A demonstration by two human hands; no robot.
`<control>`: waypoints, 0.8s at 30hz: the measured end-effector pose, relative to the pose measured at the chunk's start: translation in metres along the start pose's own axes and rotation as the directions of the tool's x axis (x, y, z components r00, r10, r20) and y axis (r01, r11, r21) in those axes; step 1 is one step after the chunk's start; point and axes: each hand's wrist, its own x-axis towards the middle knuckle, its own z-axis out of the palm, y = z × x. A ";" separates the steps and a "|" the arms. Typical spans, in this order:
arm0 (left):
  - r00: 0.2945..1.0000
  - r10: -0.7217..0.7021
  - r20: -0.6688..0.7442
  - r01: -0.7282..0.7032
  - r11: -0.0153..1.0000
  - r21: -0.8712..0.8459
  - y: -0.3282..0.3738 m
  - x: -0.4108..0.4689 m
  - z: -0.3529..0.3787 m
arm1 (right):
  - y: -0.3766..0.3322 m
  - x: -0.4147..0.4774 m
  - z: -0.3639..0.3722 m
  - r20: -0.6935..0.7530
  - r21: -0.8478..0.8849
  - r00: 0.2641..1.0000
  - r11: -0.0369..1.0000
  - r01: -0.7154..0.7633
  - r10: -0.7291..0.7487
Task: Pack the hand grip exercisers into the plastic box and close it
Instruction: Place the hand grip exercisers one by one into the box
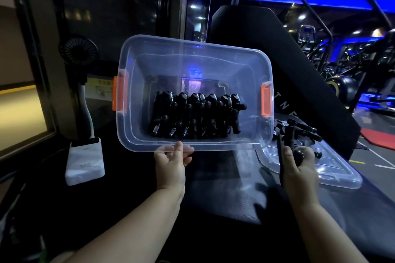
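Nearest the camera, the front rim of a tilted clear plastic box (192, 66) is pinched by the left hand (171, 162), and a black hand grip exerciser (298, 154) is clasped in the curled right hand (299, 171). Inside the box, a row of black exercisers (196, 116) (coiled steel springs showing) is packed. Farther right, loose exercisers (299, 128) are piled on the ribbed transparent lid (333, 171).

- My left forearm, bare, reaches forward and up from the lower left.
- My left hand (171, 163) pinches the near rim of the plastic box (136, 143), with the thumb over the edge and the fingers curled beneath.
- My right forearm, bare, stretches forward on the right.
- My right hand (299, 170) grips a hand grip exerciser (280, 149), fingers wrapped round it.
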 end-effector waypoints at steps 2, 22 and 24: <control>1.000 0.000 -0.002 0.000 1.000 -0.001 0.000 0.000 0.000 | -0.001 -0.007 0.000 0.014 0.049 1.000 0.999 0.023 -0.024; 1.000 0.004 -0.004 -0.004 1.000 -0.004 0.000 0.000 0.000 | -0.009 -0.046 -0.003 0.204 0.006 0.977 0.998 0.060 -0.060; 1.000 0.005 -0.004 -0.005 1.000 0.000 -0.001 0.000 -0.001 | -0.011 -0.045 -0.008 0.237 0.021 0.969 0.998 0.062 -0.066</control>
